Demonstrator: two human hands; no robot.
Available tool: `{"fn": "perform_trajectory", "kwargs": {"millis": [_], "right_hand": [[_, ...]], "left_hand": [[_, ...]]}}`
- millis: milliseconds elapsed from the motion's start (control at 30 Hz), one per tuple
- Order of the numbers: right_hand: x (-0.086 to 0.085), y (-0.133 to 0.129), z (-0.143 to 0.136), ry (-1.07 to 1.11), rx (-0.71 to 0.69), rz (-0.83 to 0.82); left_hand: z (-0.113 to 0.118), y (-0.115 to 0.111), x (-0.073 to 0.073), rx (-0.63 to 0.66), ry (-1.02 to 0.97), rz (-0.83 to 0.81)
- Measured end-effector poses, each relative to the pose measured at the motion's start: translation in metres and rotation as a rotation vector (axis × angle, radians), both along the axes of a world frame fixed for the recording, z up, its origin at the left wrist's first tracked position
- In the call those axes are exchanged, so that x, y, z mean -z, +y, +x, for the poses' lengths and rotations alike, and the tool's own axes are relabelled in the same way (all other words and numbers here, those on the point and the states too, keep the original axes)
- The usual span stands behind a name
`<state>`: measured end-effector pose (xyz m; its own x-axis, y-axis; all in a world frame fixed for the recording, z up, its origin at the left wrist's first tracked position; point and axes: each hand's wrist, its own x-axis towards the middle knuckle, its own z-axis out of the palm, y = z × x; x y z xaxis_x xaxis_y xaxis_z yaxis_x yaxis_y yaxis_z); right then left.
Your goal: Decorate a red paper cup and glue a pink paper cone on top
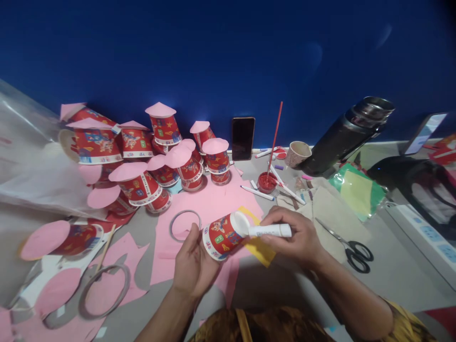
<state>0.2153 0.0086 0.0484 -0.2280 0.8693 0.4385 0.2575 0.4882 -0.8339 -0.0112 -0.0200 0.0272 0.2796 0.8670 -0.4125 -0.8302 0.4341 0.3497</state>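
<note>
Spread across the table: a pink paper sheet. Grouped at left rear: red paper cups under pink paper cones. Set at right: a black vacuum flask. Cradled in the left hand above the sheet, with fingers curled beneath: a printed paper cup, slanted. Pinched between thumb and fingers of the right hand: a white tube, tip at the cup's white base

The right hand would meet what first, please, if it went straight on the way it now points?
Led by its white tube, the right hand would likely first meet the red cup; whether tube and cup already touch is unclear.
</note>
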Motion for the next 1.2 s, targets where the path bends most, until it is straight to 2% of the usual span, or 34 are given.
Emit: {"fn": "perform_trajectory", "kwargs": {"millis": [167,367,533,700,833,967,1100,1200], "right_hand": [[0.002,-0.001,-0.002,0.020,-0.036,0.090],[0.003,-0.003,-0.003,0.005,-0.006,0.182],[0.003,0.001,0.000,-0.022,0.046,0.126],[0.001,0.003,0.003,-0.092,0.131,0.036],[-0.001,0.003,0.006,-0.112,0.034,0.032],[-0.003,0.003,0.009,-0.182,-0.105,0.111],[-0.003,0.001,0.008,-0.199,-0.162,0.238],[-0.003,0.000,0.007,-0.188,-0.177,0.279]], "left_hand": [[0.000,-0.004,0.009,0.017,0.091,0.105],[0.003,-0.013,0.021,0.045,0.282,0.264],[0.002,-0.014,0.024,0.150,0.406,0.432],[-0.001,-0.013,0.031,0.222,0.517,0.485],[-0.004,-0.014,0.037,0.226,0.615,0.507],[0.000,-0.014,0.028,0.197,0.527,0.473],[0.006,-0.011,0.010,0.090,0.345,0.327],[0.005,-0.009,0.005,0.092,0.247,0.218]]}}
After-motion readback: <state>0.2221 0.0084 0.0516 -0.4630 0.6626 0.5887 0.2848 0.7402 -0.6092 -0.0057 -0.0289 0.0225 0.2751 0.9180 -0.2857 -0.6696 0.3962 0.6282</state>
